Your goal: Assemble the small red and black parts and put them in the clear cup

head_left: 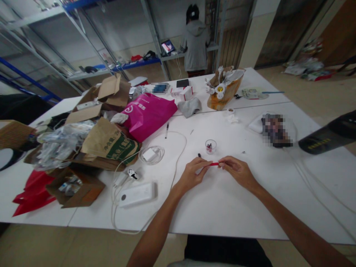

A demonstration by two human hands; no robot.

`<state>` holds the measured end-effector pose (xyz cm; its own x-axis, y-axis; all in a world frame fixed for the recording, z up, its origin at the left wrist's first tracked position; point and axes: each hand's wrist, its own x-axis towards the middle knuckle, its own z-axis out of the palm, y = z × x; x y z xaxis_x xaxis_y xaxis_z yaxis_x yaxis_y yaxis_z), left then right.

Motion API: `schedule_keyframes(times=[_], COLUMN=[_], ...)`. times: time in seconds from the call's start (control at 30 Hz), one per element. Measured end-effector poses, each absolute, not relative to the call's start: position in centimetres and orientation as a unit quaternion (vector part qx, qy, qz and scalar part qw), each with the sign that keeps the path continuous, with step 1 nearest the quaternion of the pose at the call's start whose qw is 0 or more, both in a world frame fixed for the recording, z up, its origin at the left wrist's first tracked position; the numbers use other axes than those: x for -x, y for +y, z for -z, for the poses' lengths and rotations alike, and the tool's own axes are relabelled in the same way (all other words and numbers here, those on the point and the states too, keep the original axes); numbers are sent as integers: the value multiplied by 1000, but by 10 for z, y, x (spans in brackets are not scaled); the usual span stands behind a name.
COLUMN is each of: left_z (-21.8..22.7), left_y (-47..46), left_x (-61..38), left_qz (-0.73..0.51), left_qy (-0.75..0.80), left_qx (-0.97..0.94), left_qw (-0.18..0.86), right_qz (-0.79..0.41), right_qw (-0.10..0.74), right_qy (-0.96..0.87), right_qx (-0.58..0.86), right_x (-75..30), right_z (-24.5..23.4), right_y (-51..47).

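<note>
Near the middle of the frame, a slim red strip (214, 164) lies level between the person's two hands, above the white table (228, 211). The left hand (194, 172) pinches its left end between thumb and forefinger, while the right hand (236, 171) has its thumb and fingertips closed together at the other end, the remaining fingers curled; the exact grip there is too small to make out. A short black object (199, 155) shows just beyond the left hand's knuckles. Just above the strip in the picture stands a small clear cup (206, 145) with dark reddish bits (210, 148) inside, and further up and left lies a black pen (167, 130). Left of centre, a white cable (161, 157) is coiled around a white charger block (149, 155), with a white power bank (137, 194) below it. A magenta bag (151, 113) and a brown paper sack (98, 139) with a green panel fill the left half, near an open cardboard box (86, 193). At the right edge a black bottle (330, 133) leans into view, and at upper centre a person in a grey hoodie (196, 44) faces the shelves
</note>
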<state>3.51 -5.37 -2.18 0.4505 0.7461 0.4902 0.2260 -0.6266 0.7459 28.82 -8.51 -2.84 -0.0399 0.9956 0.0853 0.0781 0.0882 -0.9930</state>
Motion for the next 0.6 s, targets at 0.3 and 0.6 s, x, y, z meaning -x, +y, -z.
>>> schedule_keyframes(times=[0.3,0.6], left_z=[27,25], left_y=[-53,-55], left_x=[-33,-33], left_qz=[-418,-411], left_qy=[306,286], left_qx=[-806,-825], left_qw=[287,261], right_qz=[-443,-453], right_qw=[457,460], right_qy=[-598,-585], right_qx=[487,491], right_x=[-292,-290], right_z=[27,28], right_y=[-87,-87])
